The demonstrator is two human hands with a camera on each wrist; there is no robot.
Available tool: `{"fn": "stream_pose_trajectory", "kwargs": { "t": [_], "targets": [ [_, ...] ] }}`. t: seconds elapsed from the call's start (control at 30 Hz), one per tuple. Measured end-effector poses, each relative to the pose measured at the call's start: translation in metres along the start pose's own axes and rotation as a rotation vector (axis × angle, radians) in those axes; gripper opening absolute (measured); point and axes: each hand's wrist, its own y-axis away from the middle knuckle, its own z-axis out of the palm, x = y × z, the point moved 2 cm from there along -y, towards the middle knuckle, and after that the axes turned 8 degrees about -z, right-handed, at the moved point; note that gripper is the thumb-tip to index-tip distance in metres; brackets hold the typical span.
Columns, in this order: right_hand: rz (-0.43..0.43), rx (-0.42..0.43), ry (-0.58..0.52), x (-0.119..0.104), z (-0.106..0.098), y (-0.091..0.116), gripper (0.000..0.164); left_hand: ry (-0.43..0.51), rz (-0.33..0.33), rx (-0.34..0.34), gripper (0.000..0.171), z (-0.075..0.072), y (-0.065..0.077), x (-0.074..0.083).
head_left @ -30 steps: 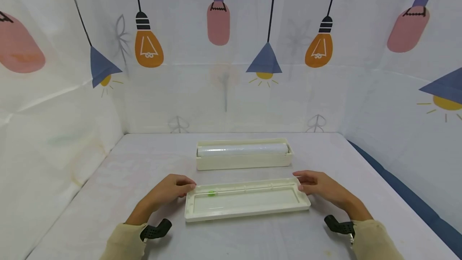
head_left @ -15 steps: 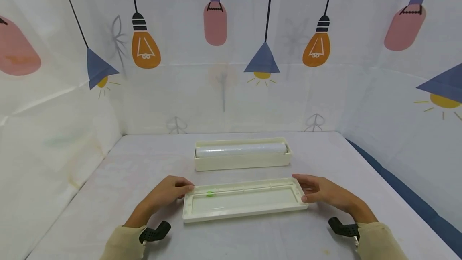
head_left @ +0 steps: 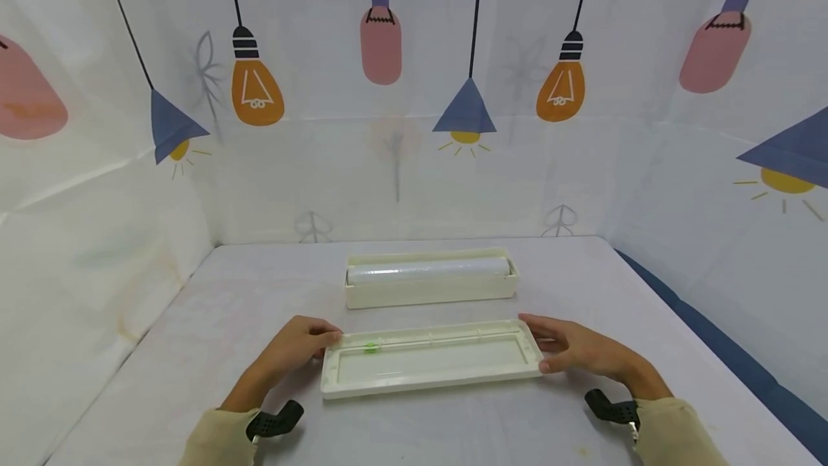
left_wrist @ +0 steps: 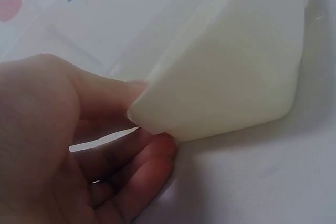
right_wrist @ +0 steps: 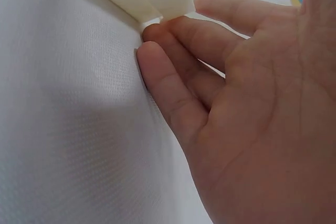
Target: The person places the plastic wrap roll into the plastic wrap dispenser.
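A shallow cream plastic lid (head_left: pixel 430 362) lies with its inner side up, a rail with a small green slider (head_left: pixel 371 348) along its far edge. At its far left corner my left hand (head_left: pixel 294 351) pinches the rim, thumb above and fingers below, as the left wrist view shows. My right hand (head_left: pixel 585 352) rests against the lid's right end with fairly straight fingers (right_wrist: pixel 173 90), their tips at the edge. Beyond the lid stands a matching long box (head_left: pixel 430 293) holding a roll of what looks like cling film (head_left: pixel 427 270).
The white cloth-covered table (head_left: pixel 259 279) runs back to a white curtain (head_left: pixel 414 178) printed with lamps and bulbs. Curtain panels also flank both sides. Dark blue fabric (head_left: pixel 698 329) shows past the table's right edge.
My right thumb has slid off the lid's top towards its near right corner, and the fingers have spread along the end. My left hand keeps its pinch. The whole head view has shifted slightly.
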Motion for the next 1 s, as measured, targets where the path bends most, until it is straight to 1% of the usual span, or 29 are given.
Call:
{"fn": "stream_pose_trajectory", "kwargs": {
  "t": [0.13,0.27,0.57,0.63,0.77,0.87,1.0],
  "targets": [
    [-0.017,-0.009,0.032,-0.0004,0.0015,-0.0010,0.085,0.006,-0.020,0.018,0.021,0.0005,-0.0009,-0.0008],
    [-0.024,-0.003,0.020,0.0009,0.0022,-0.0013,0.086,0.018,-0.026,0.026,0.022,0.0000,-0.0023,-0.0014],
    [-0.012,0.079,0.015,0.0045,0.0019,-0.0033,0.088,0.043,-0.011,0.026,0.026,-0.0002,-0.0046,-0.0034],
    [-0.023,0.088,0.014,0.0051,0.0023,-0.0032,0.089,0.050,-0.012,0.026,0.026,-0.0004,-0.0042,-0.0034],
    [-0.050,0.098,-0.024,0.0059,0.0035,-0.0037,0.090,0.075,-0.030,0.035,0.024,-0.0004,-0.0044,-0.0040],
    [-0.052,0.109,-0.039,0.0057,0.0043,-0.0044,0.091,0.097,-0.035,0.042,0.026,-0.0004,-0.0049,-0.0041],
    [-0.048,0.128,-0.028,0.0054,0.0054,-0.0054,0.092,0.127,-0.025,0.050,0.029,-0.0012,-0.0048,-0.0040]
  ]
}}
